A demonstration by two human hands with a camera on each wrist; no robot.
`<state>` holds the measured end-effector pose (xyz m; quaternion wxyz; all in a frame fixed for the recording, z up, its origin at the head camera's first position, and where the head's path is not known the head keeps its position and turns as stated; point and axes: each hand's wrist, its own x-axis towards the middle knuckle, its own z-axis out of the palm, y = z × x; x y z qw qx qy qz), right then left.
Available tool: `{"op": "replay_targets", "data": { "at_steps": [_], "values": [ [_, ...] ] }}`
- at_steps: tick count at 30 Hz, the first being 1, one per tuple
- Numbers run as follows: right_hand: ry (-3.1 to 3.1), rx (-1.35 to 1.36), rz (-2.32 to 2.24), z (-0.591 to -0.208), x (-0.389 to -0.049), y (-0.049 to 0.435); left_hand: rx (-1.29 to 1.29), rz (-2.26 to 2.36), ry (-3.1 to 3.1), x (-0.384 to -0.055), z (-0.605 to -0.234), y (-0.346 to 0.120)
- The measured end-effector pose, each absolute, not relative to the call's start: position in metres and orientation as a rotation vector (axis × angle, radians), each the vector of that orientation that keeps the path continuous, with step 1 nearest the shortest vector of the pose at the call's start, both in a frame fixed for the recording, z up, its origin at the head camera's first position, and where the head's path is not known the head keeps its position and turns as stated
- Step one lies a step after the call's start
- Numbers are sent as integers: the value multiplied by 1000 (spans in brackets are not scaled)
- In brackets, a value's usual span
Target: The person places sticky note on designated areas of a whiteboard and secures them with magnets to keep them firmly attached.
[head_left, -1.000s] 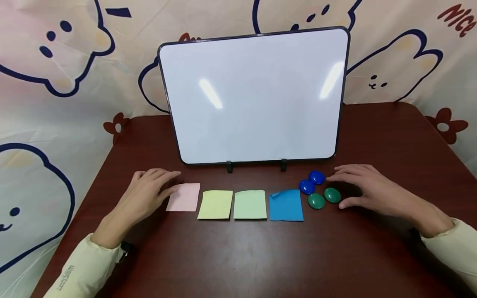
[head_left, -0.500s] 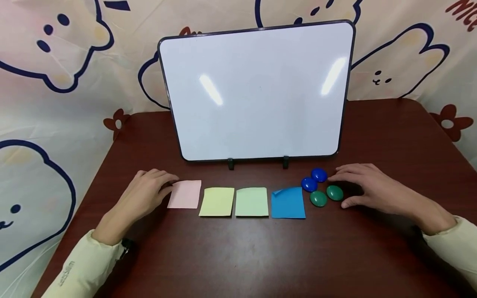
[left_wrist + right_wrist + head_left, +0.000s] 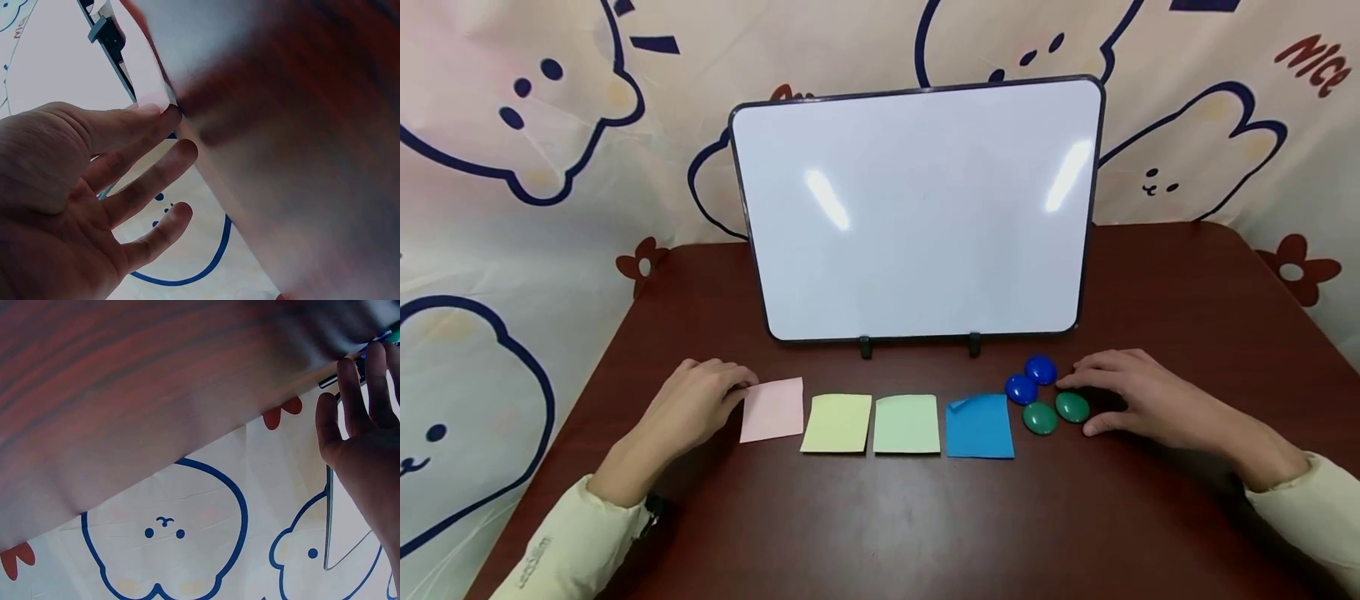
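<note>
My left hand (image 3: 694, 407) pinches the upper left edge of a pink sticky note (image 3: 772, 410) between thumb and index finger. In the left wrist view, the pink sticky note (image 3: 145, 78) rises from that pinch, and the other fingers are spread apart. Beside several round magnets, my right hand (image 3: 1150, 400) rests on the table with relaxed fingers and nothing in its grasp. Two magnets are blue (image 3: 1041, 370) and two are green (image 3: 1072, 407); the nearest lie close to the fingertips. In the right wrist view, the right hand (image 3: 365, 425) is partly cut off.
A yellow note (image 3: 837, 423), a light green note (image 3: 907, 424) and a blue note (image 3: 980, 427) with a folded corner lie in a row. Behind them a whiteboard (image 3: 917, 275) stands on small black feet. A printed cloth (image 3: 700, 67) hangs around the dark red table (image 3: 880, 525).
The left thumb and fingers have closed on the pink note's edge, and the note has tilted slightly. The right hand stays by the magnets. The head view has shifted a little.
</note>
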<state>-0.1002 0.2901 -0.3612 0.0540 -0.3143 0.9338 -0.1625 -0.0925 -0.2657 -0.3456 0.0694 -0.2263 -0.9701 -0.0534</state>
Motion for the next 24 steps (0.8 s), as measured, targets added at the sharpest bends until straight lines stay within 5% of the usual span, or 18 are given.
{"op": "replay_targets", "data": {
  "at_steps": [24],
  "values": [
    [2937,-1167,-534,-363,-99,291,-614,-224,-2671,-95,-345,-263]
  ]
}}
